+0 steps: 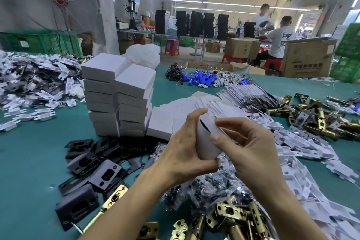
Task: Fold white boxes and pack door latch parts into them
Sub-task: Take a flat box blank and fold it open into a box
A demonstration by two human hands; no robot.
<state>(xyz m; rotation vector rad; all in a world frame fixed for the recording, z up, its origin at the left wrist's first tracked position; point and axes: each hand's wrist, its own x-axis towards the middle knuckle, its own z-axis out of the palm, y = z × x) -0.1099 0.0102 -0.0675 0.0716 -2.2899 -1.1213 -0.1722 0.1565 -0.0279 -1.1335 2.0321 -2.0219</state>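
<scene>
Both hands hold a small white box (207, 138) above the green table (29, 152). My left hand (181, 142) grips its left side, thumb along the bottom edge. My right hand (251, 142) pinches its right end, thumb pressed on the front face. A dark slit shows at the box's top. Two stacks of folded white boxes (118, 95) stand behind on the left. Flat unfolded box blanks (233, 99) fan out behind the hands. Brass latch bolts (237, 218) lie in front, and more brass latches (319, 117) lie at the right.
Black strike plates (101, 163) lie at the lower left, bagged screws (204, 189) under my wrists. White plastic parts (303, 152) cover the right side, another heap (35, 82) the far left. Blue batteries (200, 79) lie farther back. Two people (276, 41) work at cardboard cartons beyond.
</scene>
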